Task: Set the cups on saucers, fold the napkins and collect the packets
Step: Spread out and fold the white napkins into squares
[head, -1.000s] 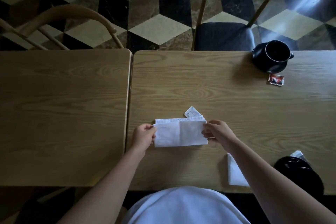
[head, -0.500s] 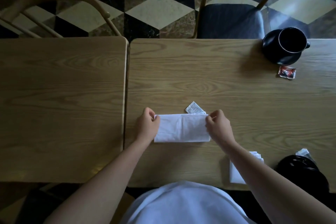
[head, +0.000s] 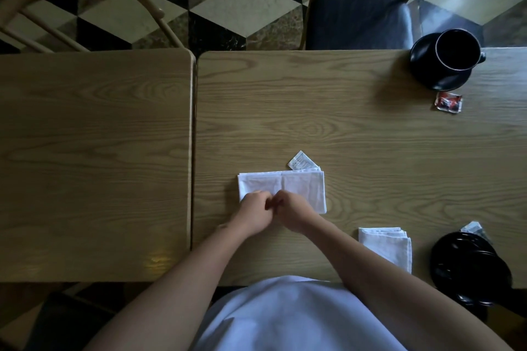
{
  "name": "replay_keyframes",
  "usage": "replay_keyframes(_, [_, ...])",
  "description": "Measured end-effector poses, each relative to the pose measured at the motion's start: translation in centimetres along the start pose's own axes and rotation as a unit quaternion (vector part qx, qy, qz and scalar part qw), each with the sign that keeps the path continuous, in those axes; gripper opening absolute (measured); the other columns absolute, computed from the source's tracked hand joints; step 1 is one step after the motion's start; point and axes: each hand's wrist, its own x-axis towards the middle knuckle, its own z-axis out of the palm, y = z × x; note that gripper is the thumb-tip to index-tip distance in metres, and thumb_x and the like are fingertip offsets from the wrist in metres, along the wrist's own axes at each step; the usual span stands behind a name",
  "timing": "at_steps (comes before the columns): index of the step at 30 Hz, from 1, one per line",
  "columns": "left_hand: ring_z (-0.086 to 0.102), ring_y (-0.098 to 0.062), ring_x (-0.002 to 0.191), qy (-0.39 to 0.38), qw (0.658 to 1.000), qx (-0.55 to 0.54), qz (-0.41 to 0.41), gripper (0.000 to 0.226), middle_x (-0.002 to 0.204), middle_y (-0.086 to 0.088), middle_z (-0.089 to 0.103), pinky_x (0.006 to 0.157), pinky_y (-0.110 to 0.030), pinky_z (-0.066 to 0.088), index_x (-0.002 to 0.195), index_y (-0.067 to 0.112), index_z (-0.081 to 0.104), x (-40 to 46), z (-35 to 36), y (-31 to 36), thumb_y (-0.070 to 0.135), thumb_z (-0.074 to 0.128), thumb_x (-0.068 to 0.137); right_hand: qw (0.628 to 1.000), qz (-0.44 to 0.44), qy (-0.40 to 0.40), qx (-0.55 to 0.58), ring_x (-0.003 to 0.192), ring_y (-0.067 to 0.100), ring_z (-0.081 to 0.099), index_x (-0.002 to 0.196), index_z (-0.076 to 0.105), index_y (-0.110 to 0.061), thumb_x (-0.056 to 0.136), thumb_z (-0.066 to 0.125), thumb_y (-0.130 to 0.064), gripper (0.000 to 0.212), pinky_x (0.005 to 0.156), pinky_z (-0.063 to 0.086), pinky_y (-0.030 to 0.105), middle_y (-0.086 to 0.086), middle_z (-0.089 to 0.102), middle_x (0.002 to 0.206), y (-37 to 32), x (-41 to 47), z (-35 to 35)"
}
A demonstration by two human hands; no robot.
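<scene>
Though printed, white packet (head: pixel 301 164) text unreadable.

Napkin (head: pixel 296 186) near the table's (head: pixel 342 128) front edge, packet (head: pixel 301 164) just behind it; cup (head: pixel 456 50) on saucer (head: pixel 427 71) at the far-right edge.

Left of the fingers (head: pixel 258 197) the desk (head: pixel 94 151) lies bare. Ahead, a white packet (head: pixel 301 164) touches the napkin's (head: pixel 296 184) far edge. To their right, a folded napkin (head: pixel 385 242) and black saucer (head: pixel 467 268) crowd the near edge.
</scene>
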Motion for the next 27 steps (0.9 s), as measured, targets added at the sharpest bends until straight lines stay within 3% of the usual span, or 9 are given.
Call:
replay_keyframes(5, [0.057,-0.019,0.069,0.05,0.995,-0.064,-0.066,0.015,0.073,-0.009,0.068,0.063,-0.028,0.041,0.073,0.009,0.065,-0.1,-0.6,-1.1,0.009,0.057,0.086,0.997,0.028,0.032,-0.063,0.091,0.032,0.069,0.092,0.068,-0.014,0.091,0.05,-0.017,0.019,0.067,0.046,0.029,0.01,0.075,0.097,2.9,-0.4,-1.4])
replay_keyframes(8, [0.056,-0.02,0.06,0.079,0.987,-0.077,-0.118,0.019,0.061,-0.006,0.063,0.056,-0.027,0.04,0.065,0.008,0.062,-0.1,-1.5,-2.9,0.011,0.057,0.083,0.995,0.064,0.048,-0.057,0.092,0.032,0.07,0.092,0.072,-0.014,0.09,0.053,-0.016,0.019,0.076,0.055,0.034,0.011,0.076,0.096,4.8,-1.0,-4.0])
replay_keyframes(13, [0.064,-0.025,0.063,0.049,0.973,-0.145,-0.173,0.017,0.067,-0.014,0.07,0.07,-0.042,0.058,0.074,-0.001,0.068,-0.2,-2.7,-4.1,0.011,0.058,0.081,0.99,0.059,0.026,-0.128,0.097,0.034,0.066,0.105,0.067,-0.01,0.095,0.044,-0.02,0.027,0.081,0.055,0.036,0.015,0.073,0.107,4.0,-1.1,-5.1])
replay_keyframes(16, [0.058,-0.022,0.062,0.1,0.969,-0.127,-0.184,0.013,0.063,-0.002,0.062,0.059,-0.032,0.046,0.069,0.014,0.061,-1.3,-2.4,-2.7,0.012,0.058,0.081,0.976,0.005,0.135,-0.17,0.084,0.033,0.062,0.092,0.06,-0.014,0.091,0.047,-0.02,0.015,0.066,0.046,0.034,0.012,0.071,0.101,2.7,-0.7,-5.9])
replay_keyframes(18, [0.053,-0.021,0.06,0.152,0.954,-0.169,-0.194,0.017,0.06,0.001,0.056,0.054,-0.028,0.037,0.067,0.018,0.055,-2.5,-1.1,-0.3,0.01,0.058,0.082,0.956,-0.058,0.228,-0.175,0.095,0.029,0.059,0.098,0.062,-0.016,0.089,0.055,-0.019,0.012,0.068,0.044,0.034,0.005,0.068,0.103,2.1,-0.1,-6.8])
replay_keyframes(20, [0.049,-0.021,0.057,0.118,0.889,-0.357,-0.26,0.017,0.058,0.0,0.051,0.05,-0.025,0.037,0.07,0.015,0.054,-2.9,1.1,2.5,0.008,0.055,0.085,0.941,-0.099,0.222,-0.234,0.108,0.028,0.054,0.111,0.062,-0.018,0.089,0.062,-0.023,0.022,0.076,0.045,0.036,0.002,0.065,0.111,1.5,0.7,-7.4])
replay_keyframes(22, [0.05,-0.021,0.05,0.015,0.732,-0.568,-0.375,0.017,0.056,-0.005,0.052,0.043,-0.022,0.041,0.072,0.01,0.054,-2.8,2.8,4.7,0.009,0.05,0.088,0.931,-0.108,0.167,-0.305,0.116,0.027,0.051,0.118,0.06,-0.02,0.089,0.067,-0.03,0.032,0.085,0.045,0.038,0.001,0.063,0.12,0.7,1.5,-7.6])
replay_keyframes(24, [0.058,-0.026,0.068,-0.054,0.608,-0.673,-0.417,0.013,0.072,-0.015,0.058,0.053,-0.03,0.05,0.083,0.003,0.053,-2.6,4.0,5.8,0.013,0.051,0.092,0.92,-0.108,0.134,-0.352,0.121,0.026,0.05,0.122,0.057,-0.021,0.088,0.07,-0.035,0.039,0.092,0.043,0.039,0.001,0.06,0.126,0.2,2.1,-7.6])
replay_keyframes(27, [0.055,-0.034,0.107,-0.04,0.542,-0.733,-0.409,0.025,0.107,-0.023,0.053,0.087,-0.037,0.05,0.11,-0.005,0.047,-2.1,4.7,6.3,0.017,0.053,0.098,0.901,-0.09,0.118,-0.407,0.12,0.028,0.051,0.12,0.058,-0.02,0.086,0.071,-0.037,0.041,0.092,0.04,0.041,0.002,0.062,0.124,-0.5,2.6,-7.6])
